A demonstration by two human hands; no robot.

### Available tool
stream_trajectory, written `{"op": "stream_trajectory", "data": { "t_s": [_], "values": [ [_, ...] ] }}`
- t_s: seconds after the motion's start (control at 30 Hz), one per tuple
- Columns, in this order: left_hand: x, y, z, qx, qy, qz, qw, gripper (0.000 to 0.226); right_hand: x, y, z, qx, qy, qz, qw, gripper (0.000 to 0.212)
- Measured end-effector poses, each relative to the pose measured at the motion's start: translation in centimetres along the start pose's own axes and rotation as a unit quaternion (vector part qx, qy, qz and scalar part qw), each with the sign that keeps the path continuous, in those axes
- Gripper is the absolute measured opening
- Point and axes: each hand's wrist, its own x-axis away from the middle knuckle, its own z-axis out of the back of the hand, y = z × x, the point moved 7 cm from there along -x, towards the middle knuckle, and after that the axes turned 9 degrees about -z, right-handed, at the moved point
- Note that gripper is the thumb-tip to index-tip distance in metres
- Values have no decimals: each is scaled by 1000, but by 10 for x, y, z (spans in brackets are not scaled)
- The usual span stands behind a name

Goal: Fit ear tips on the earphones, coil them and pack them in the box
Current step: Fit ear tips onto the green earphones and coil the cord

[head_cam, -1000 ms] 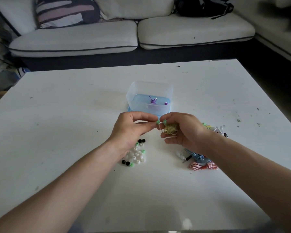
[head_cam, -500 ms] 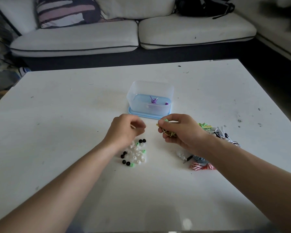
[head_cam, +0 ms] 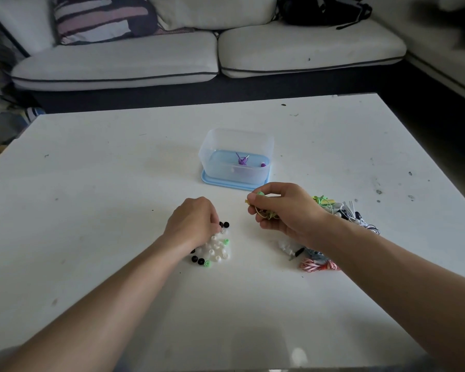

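Standing by the white table (head_cam: pixel 91 197), I see the right hand (head_cam: pixel 285 210) clasping a loosely bunched yellow earphones (head_cam: pixel 265 214) cable, with a green ear tip (head_cam: pixel 260 194) poking out above the forefinger. The left hand (head_cam: pixel 192 224) is knuckles-up on the far edge of the pile of ear tips (head_cam: pixel 216 251), a scatter of white, black and green ones; its fingertips are hidden, so I cannot tell whether it has picked anything up.

Just beyond the right hand sits the clear box (head_cam: pixel 236 157), open at the top and resting on its blue lid (head_cam: pixel 234 185), with purple earphones (head_cam: pixel 242 160) lying inside. To the right, partly under the right wrist, is a tangle of spare earphones (head_cam: pixel 344 210), and nearer, a red-and-white striped cable (head_cam: pixel 318 265) peeps out beside the forearm.

Between the two hands there is a strip of bare tabletop leading straight to the box. The left half of the table and the near side are open surface, speckled with small marks. Past the far edge stands a pale sofa (head_cam: pixel 118 65) with a striped cushion (head_cam: pixel 102 20) and a black bag (head_cam: pixel 322 9).
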Motion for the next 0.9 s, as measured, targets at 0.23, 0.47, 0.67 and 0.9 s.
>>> {"op": "stream_trajectory", "data": {
  "t_s": [0.23, 0.47, 0.67, 0.9],
  "values": [
    [2, -2, 3, 19, -10, 41, 999, 23, 1, 1, 0, -11, -2, -11, 1000, 7],
    [13, 10, 48, 168, 47, 24, 984, 10, 3, -1, -6, -19, -33, -6, 999, 4],
    [14, 8, 40, 201, 33, 16, 979, 8, 5, 0, -10, -9, -37, 0, 999, 4],
    [8, -5, 22, 150, 53, 21, 987, 14, 2, 6, -10, -10, -33, -7, 999, 3]
  ]
}}
